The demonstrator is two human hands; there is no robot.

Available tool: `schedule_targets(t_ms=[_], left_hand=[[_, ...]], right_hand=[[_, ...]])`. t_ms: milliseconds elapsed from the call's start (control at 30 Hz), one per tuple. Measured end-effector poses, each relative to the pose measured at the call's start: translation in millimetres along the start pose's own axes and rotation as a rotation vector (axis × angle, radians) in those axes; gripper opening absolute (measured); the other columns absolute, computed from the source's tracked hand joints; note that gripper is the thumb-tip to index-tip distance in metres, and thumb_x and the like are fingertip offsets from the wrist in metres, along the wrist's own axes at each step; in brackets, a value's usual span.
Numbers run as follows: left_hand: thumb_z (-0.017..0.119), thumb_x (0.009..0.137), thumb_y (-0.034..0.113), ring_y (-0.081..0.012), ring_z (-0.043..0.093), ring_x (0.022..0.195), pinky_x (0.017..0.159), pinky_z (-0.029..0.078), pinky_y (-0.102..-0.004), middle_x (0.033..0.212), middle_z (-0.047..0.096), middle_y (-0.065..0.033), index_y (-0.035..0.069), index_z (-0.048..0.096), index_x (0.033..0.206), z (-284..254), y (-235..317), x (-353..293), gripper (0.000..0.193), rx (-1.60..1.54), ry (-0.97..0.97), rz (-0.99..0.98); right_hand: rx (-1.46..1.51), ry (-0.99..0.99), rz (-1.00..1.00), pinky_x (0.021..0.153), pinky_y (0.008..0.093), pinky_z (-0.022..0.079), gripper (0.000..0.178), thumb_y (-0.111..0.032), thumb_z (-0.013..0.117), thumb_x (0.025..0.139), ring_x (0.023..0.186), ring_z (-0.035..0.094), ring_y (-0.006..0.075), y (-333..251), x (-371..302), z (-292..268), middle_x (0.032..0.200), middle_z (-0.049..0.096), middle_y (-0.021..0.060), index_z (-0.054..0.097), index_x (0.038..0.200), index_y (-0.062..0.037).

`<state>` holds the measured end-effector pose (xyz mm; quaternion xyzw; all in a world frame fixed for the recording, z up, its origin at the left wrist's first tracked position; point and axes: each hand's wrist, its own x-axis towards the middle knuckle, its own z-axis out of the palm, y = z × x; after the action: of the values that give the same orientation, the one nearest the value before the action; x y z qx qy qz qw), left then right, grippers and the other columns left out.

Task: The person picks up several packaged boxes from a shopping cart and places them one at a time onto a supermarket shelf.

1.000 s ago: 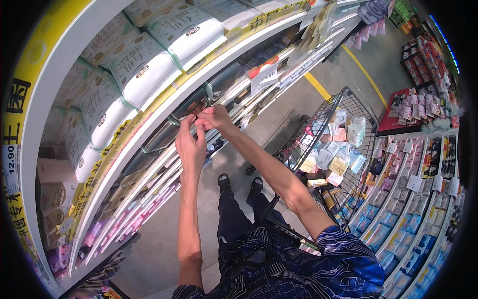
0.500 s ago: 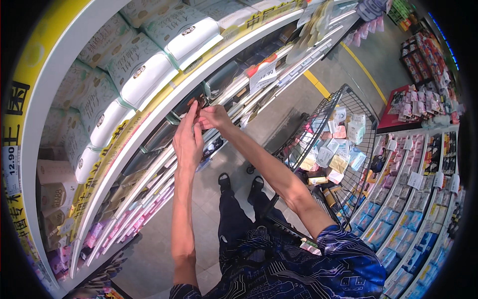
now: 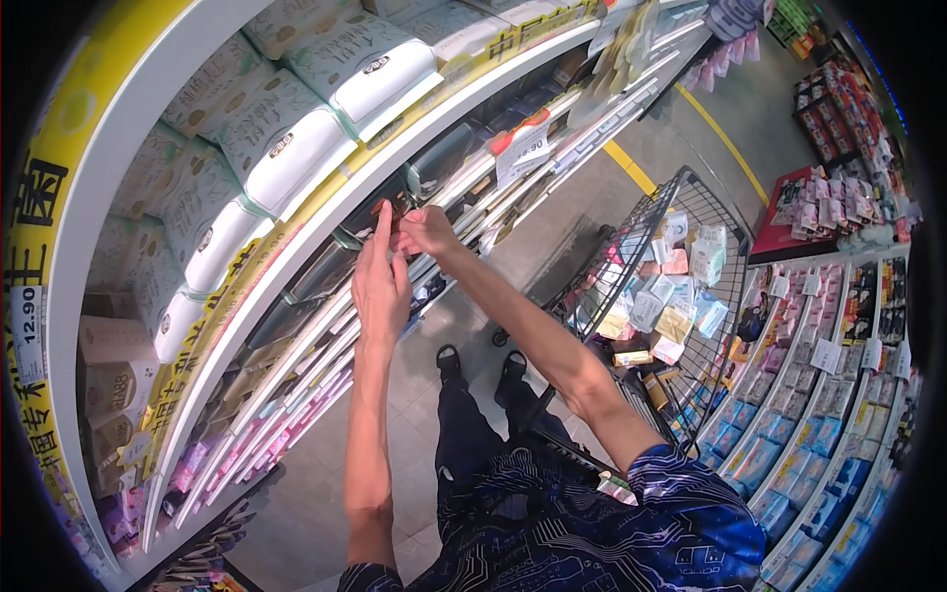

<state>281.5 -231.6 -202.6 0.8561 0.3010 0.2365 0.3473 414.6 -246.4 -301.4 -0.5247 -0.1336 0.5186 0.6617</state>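
At the front edge of a long shelf, my left hand (image 3: 383,291) is raised with its fingers stretched out along the goods. Beside it, the fingers of my right hand (image 3: 428,233) are curled into a pinch, and the two hands touch or nearly touch. A small reddish-brown thing shows at the left fingertips; its kind is unclear, and the fingers partly hide it. Dark, flat packs (image 3: 321,268) lie on the shelf level around my hands. Just above them stand white-fronted, soft-looking packs (image 3: 299,161) with a pale green pattern, stacked in rows.
A black wire shopping cart (image 3: 738,286) with many small packages stands at my right. White shelf rails (image 3: 296,370) slope below my hands, with pink packs low down. Further right are racks of blue packs (image 3: 789,459) and a red display stand (image 3: 774,217). Yellow lines (image 3: 629,166) mark the floor.
Both hands have shifted slightly right in the picture, and the right fingers curl a little tighter. The shelf view has moved slightly with my head. The cart stays in place.
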Motion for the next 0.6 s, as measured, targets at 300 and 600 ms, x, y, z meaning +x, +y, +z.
schedule_targets(t_ms=[300,600], left_hand=[[0.048,0.086,-0.004,-0.0349,0.061,0.112,0.097,0.046,-0.0411,0.134,0.054,-0.0222,0.013,0.035,0.149,-2,3,-1,0.066,-0.003,0.027,0.000],[0.049,0.086,-0.005,-0.0357,0.062,0.110,0.093,0.047,-0.0416,0.123,0.060,-0.0240,0.013,0.034,0.150,5,-7,-2,0.068,-0.021,0.048,0.015]], right_hand=[[-0.091,0.022,-0.069,0.051,0.0278,0.056,0.015,-0.008,0.061,0.085,0.058,0.068,0.0177,-7,-1,1,0.072,0.069,0.0148,0.066,0.080,0.0058],[-0.102,0.016,-0.088,0.055,0.0257,0.056,0.022,-0.016,0.065,0.087,0.060,0.068,0.0163,-3,-5,-1,0.072,0.069,0.0127,0.067,0.081,0.0051]])
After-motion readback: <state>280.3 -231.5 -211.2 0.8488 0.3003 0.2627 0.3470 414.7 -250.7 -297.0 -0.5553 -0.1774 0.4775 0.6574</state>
